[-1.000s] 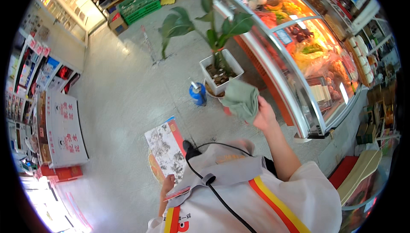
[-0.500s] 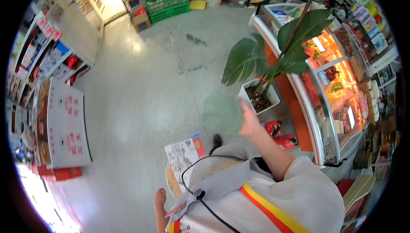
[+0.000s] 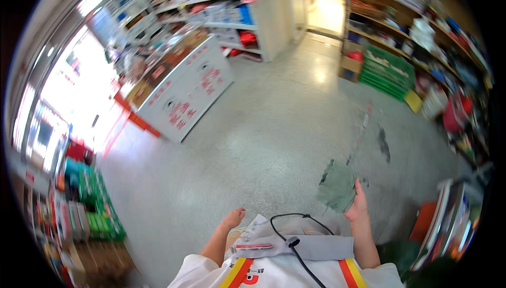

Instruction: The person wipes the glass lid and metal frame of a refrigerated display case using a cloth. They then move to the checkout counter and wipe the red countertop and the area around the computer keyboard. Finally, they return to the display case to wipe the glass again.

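Note:
My right hand is closed on the right edge of a grey-green cloth. The cloth spreads out flat to the left of my fingers, with uneven, frayed-looking edges, and is held above the floor. Lower and further left, my left hand hangs in front of my body with its fingers curled in. Nothing shows in it. A black cord loops over the grey apron between my arms.
A white counter stands at left beyond the grey floor. Stacked goods line the near left. Green crates and a cardboard box sit by shelves at far right. A display case is at near right.
My view has swung left, so the counter has come nearer the middle and the display case and plant have slid to the lower right. The cloth, blurred before, now shows clearly in my right hand.

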`<state>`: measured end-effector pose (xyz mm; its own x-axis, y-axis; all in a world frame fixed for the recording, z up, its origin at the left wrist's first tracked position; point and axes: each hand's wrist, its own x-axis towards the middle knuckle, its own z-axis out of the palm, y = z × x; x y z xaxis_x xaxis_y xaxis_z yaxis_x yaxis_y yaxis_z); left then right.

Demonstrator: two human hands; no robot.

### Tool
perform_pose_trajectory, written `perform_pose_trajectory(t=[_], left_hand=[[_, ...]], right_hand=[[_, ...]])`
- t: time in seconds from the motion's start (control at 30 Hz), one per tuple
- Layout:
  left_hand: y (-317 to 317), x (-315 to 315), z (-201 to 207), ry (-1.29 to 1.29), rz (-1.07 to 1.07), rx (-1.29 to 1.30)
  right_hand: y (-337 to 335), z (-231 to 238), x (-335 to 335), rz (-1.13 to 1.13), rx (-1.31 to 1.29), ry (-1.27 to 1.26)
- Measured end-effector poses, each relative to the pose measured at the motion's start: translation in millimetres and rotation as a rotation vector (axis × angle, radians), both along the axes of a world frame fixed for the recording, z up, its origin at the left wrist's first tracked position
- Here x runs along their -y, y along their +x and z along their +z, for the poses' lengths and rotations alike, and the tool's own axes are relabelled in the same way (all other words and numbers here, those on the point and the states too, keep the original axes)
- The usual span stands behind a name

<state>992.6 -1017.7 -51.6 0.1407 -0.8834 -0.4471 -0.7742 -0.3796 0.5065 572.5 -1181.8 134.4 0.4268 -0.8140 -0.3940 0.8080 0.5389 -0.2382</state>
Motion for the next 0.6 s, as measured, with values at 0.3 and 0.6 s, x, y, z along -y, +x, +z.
perform_pose_trajectory(t=[0.3, 0.6], left_hand=[[6, -90, -66, 0.537, 0.449, -0.108], [106, 171, 44, -0.305, 0.729, -0.75]], right_hand=[[132, -38, 200, 0.345, -0.029, 0.059], [274, -18, 417, 0.451, -0.173, -0.073]])
